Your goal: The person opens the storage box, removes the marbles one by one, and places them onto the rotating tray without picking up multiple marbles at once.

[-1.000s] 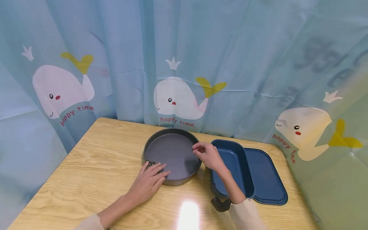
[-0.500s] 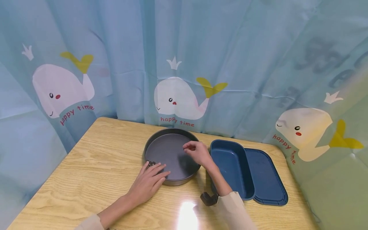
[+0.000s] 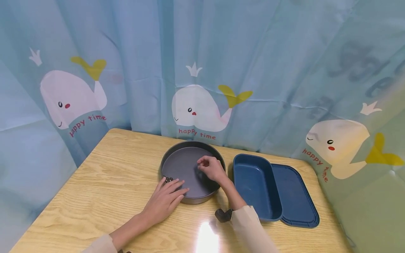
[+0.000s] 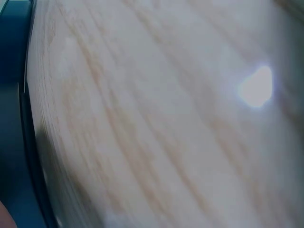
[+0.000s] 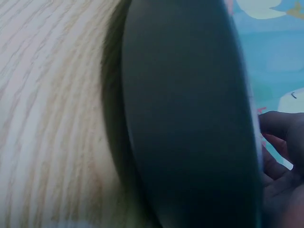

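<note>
A round dark grey cake pan (image 3: pixel 193 200) stands on the table. Across its near left rim lies my left hand (image 3: pixel 161 202), fingers spread and fairly straight, the tips reaching inside. Several small shiny dark balls (image 3: pixel 168 179) sit in the pan by the left wall, partly behind those fingers. My right hand (image 3: pixel 212 168) hangs over the right half of the pan with finger and thumb tips together. A tiny dark thing seems to show at the tips; its kind cannot be made out. In the right wrist view the curled fingers (image 5: pixel 280 137) appear beyond the pan's wall.
A deep blue rectangular container (image 3: pixel 256 186) stands right of the pan, and a flat blue lid (image 3: pixel 295 196) lies beside it. A blue whale-print curtain (image 3: pixel 142 88) hangs behind the wooden table (image 3: pixel 120 175). The left wrist view shows mostly bare tabletop (image 4: pixel 142 118).
My right hand has moved left from the pan's right rim to over its inside, its fingertips still together. The left hand has stayed on the rim. The head view has shifted slightly.
</note>
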`<state>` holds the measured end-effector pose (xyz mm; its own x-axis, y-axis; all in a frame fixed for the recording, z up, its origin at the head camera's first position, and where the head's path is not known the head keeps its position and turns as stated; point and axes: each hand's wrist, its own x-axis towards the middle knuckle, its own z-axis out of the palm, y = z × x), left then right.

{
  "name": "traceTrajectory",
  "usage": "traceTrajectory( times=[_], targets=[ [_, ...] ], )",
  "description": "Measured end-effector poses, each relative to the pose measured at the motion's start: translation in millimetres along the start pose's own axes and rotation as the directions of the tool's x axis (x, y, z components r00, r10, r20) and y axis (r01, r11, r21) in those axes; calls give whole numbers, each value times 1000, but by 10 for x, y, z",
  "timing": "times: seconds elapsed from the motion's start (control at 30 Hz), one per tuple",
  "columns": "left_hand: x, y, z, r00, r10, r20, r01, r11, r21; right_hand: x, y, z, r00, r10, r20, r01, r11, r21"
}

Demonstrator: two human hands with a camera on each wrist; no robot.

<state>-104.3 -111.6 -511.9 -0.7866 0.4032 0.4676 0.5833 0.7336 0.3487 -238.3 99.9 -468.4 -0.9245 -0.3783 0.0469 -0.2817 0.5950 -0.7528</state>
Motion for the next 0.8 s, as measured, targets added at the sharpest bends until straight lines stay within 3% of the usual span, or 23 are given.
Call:
traceTrajectory(
  times=[0.4, 0.8],
  targets=[
    [1, 13, 5, 1000, -10, 5, 10, 1000, 1, 76, 121, 124, 1000, 23, 5, -22, 998, -51],
    [4, 10, -1, 1000, -3, 2, 3, 1000, -12, 133, 93, 204, 999, 38, 32, -35, 996, -81]
  ],
)
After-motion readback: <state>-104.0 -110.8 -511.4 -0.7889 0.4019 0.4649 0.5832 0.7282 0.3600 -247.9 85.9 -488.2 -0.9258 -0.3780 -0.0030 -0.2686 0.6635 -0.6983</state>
